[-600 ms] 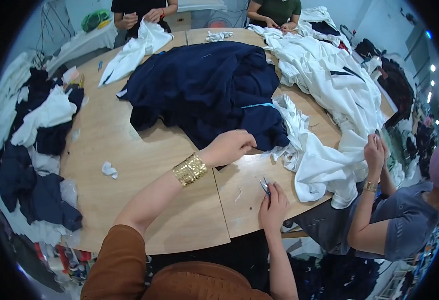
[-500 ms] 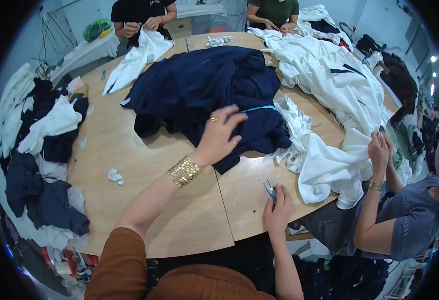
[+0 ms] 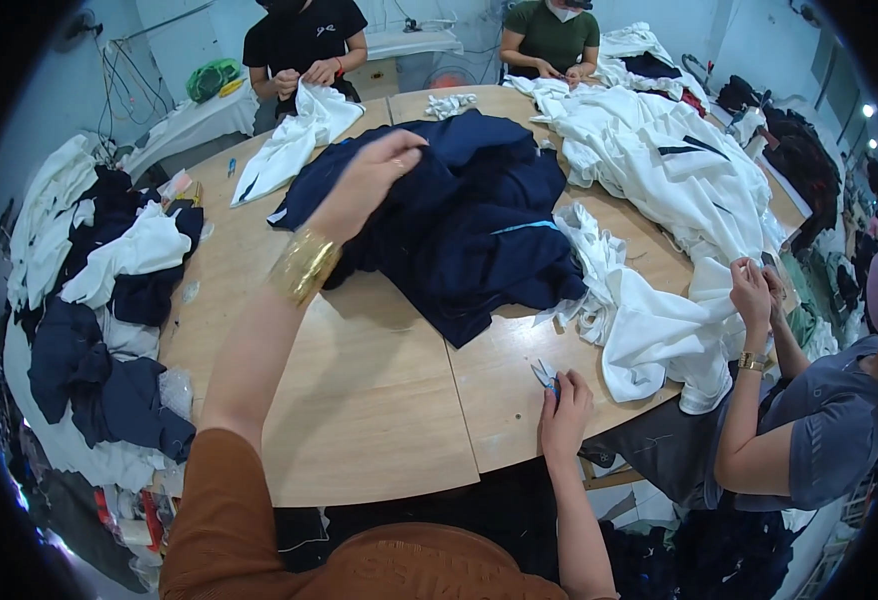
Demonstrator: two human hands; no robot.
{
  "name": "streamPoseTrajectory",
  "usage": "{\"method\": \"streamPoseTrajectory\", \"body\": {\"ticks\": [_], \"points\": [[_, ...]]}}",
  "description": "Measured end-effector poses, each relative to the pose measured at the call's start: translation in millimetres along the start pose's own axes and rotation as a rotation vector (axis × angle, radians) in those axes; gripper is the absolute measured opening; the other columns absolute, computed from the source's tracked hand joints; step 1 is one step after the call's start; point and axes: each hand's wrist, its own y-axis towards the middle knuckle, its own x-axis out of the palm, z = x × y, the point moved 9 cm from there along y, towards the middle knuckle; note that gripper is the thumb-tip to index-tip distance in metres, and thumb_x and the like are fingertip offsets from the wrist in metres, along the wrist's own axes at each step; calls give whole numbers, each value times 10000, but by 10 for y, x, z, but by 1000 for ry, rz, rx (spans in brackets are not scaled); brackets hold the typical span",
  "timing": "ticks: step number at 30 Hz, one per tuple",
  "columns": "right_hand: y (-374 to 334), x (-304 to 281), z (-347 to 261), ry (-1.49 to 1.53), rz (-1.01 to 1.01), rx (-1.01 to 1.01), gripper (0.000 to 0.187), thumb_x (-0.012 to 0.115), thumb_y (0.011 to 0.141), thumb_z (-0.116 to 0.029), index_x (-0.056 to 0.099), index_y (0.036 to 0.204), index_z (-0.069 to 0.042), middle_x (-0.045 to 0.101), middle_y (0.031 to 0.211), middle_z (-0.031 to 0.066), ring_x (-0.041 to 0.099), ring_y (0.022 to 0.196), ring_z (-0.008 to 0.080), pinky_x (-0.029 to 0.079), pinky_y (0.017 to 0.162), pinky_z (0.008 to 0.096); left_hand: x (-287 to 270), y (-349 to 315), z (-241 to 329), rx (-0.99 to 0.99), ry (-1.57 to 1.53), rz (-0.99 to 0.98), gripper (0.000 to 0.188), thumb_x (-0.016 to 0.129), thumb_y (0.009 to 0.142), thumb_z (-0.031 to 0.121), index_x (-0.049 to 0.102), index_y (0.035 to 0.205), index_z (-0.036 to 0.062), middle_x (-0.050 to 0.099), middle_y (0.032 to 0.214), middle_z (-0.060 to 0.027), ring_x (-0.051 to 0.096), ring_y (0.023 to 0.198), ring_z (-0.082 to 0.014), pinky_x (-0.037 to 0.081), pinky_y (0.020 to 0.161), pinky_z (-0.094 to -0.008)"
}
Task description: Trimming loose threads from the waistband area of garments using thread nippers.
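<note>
A heap of navy-blue garments (image 3: 459, 250) lies bunched on the middle of the table, with a light-blue strip showing on its right part. My left hand (image 3: 364, 180) is stretched over the heap's left side, fingers closed on a fold of navy cloth that is lifted up. Part of that grip is hidden behind the fingers. At the table's near edge, my right hand (image 3: 566, 412) holds small blue-handled thread snips (image 3: 547, 377), blades pointing away from me.
White garments (image 3: 659, 150) cover the table's right side, one held by a co-worker seated at right (image 3: 799, 430). Across the table, two people (image 3: 309, 50) handle cloth. More white and dark clothes (image 3: 109, 270) pile up at the left. The wooden table (image 3: 359, 420) has a seam.
My left hand has moved away from me and left, from open over the heap to closed on navy cloth, lifting it. The right hand still holds the snips near the edge.
</note>
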Motion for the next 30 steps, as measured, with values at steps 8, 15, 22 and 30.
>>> {"method": "streamPoseTrajectory", "body": {"ticks": [8, 15, 22, 30], "points": [[-53, -117, 236, 146, 67, 82, 139, 501, 912, -117, 600, 914, -20, 596, 886, 109, 560, 847, 259, 421, 754, 375, -899, -1598, 565, -54, -236, 77, 171, 455, 887, 202, 511, 939, 49, 464, 864, 4, 452, 843, -83, 362, 790, -203], [-16, -340, 410, 626, 161, 486, 201, 473, 965, -229, 502, 920, -36, 466, 725, -6, 435, 602, 73, 383, 534, 217, -908, -3153, -767, -493, 596, -134, 88, 533, 836, 30, 577, 910, 13, 592, 829, -155, 584, 804, -307, 460, 737, -344], [-137, 394, -876, 501, -502, 207, 179, 667, 824, -167, 595, 806, -4, 537, 649, 13, 472, 616, 81, 382, 568, 235, -969, -3255, -684, -526, 550, -49, 112, 554, 831, 23, 591, 935, 4, 616, 849, -109, 604, 816, -239, 458, 751, -303], [-623, 838, -1078, 767, -646, 434, 213, 614, 874, -208, 640, 853, 2, 568, 649, 54, 500, 609, 88, 406, 576, 254, -587, -2805, -300, -381, 357, 229, 206, 602, 820, 74, 589, 1021, 31, 622, 934, -100, 603, 904, -217, 459, 821, -311]]}}
